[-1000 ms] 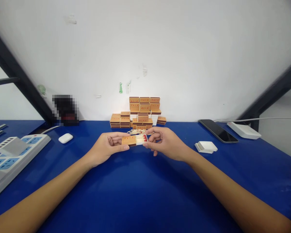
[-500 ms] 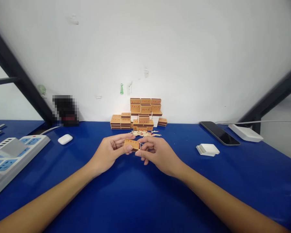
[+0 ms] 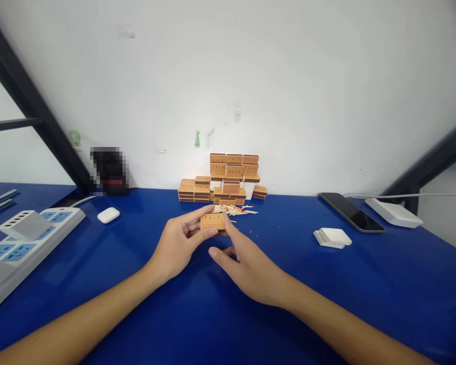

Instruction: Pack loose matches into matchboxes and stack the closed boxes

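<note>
My left hand [image 3: 177, 246] grips a yellow-brown matchbox [image 3: 212, 221] by its left end, thumb in front and fingers behind. The box's printed face points toward me. My right hand [image 3: 247, 266] is open, its index finger touching the box's right end and its thumb held apart below. Just behind the hands lies a heap of loose matches [image 3: 237, 209] with red heads. Beyond the heap stands a stepped stack of matchboxes [image 3: 234, 170], with a lower group of boxes [image 3: 193, 190] at its left.
On the blue table [image 3: 167, 314] lie a power strip [image 3: 66, 218] and white earbud case [image 3: 108, 215] at left. At right are stacked white blocks [image 3: 332, 236], a black phone [image 3: 351, 213] and a white box [image 3: 393, 213]. A white wall [image 3: 307, 91] rises behind.
The matchbox has turned its printed face toward me, and its open end no longer shows. My right thumb has come off the box and moved down. The whole view has shifted slightly.
</note>
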